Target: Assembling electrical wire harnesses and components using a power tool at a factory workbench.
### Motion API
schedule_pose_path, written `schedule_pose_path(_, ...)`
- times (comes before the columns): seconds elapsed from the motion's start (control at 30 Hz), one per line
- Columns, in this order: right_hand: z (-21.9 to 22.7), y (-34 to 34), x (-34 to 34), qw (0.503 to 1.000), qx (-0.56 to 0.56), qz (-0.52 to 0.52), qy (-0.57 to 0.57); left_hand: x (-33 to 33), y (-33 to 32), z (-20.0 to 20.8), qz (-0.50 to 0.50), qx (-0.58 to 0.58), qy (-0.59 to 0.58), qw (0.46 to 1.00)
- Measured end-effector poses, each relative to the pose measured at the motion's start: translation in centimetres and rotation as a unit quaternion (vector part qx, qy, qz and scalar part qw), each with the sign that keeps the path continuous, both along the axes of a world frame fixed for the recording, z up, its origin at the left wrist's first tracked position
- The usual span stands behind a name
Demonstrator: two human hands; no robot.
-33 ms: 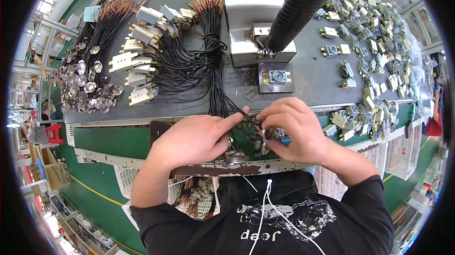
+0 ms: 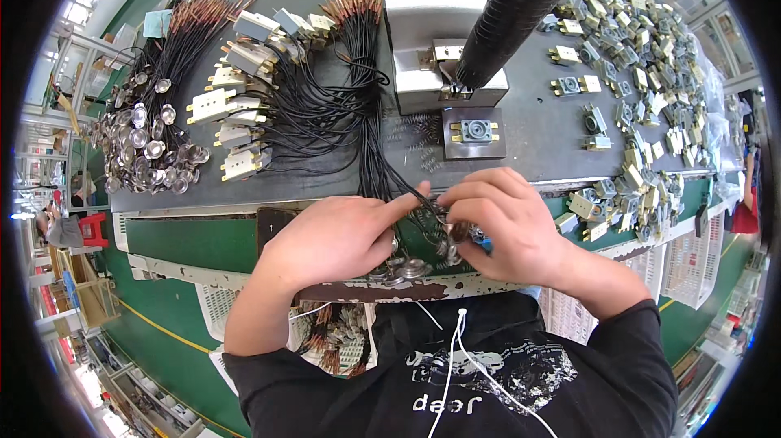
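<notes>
My left hand (image 2: pixel 338 236) lies at the table's front edge, fingers curled over a bundle of black wires (image 2: pixel 372 153), its index finger stretched along the strands that lead right. In the fingertips of my right hand (image 2: pixel 512 230) is a round metal cap (image 2: pixel 458 232) with a brownish face, at the end of the wires. More shiny metal caps (image 2: pixel 403 269) hang below, between my hands. The wires' far ends are copper-coloured tips (image 2: pixel 354 3). Cream and grey switch blocks (image 2: pixel 215 106) lie to the left of this bundle. My right palm is hidden.
Behind my hands stands a metal bench machine (image 2: pixel 443 39), with a grey switch block (image 2: pixel 476 131) in a fixture before it. A thick black tube (image 2: pixel 517 19) slants overhead. Loose switch blocks (image 2: pixel 626 56) heap at right; another capped wire bundle (image 2: pixel 150 141) lies left. Small springs (image 2: pixel 423 141) are scattered.
The fingers of my right hand have shifted slightly, and the metal cap in them has moved a little left and down. My left hand has hardly moved.
</notes>
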State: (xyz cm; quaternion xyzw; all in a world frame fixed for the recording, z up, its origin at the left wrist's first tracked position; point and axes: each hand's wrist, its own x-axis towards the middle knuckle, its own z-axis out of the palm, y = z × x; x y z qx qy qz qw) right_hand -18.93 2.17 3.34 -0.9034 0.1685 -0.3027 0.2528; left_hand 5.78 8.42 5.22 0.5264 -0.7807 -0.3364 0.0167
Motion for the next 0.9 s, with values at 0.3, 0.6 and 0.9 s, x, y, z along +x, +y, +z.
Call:
schedule_pose_path(0.3, 0.6, -6.4, -1.9, 0.937, 0.33, -0.091, 0.072, 0.5, -0.1, 0.2, -0.031, -0.033, 0.046, 0.998)
schedule_pose_path(0.6, 1.2, -7.2, -0.6, 0.963, 0.08, -0.027, 0.257, 1.6, -3.4, -1.3, 0.088, -0.183, 0.045, 0.978)
schedule_pose_path(0.9, -1.2, -5.3, -2.0, 0.982, 0.063, -0.024, 0.178, -0.5, -1.8, -1.2, -0.018, -0.239, -0.094, 0.966)
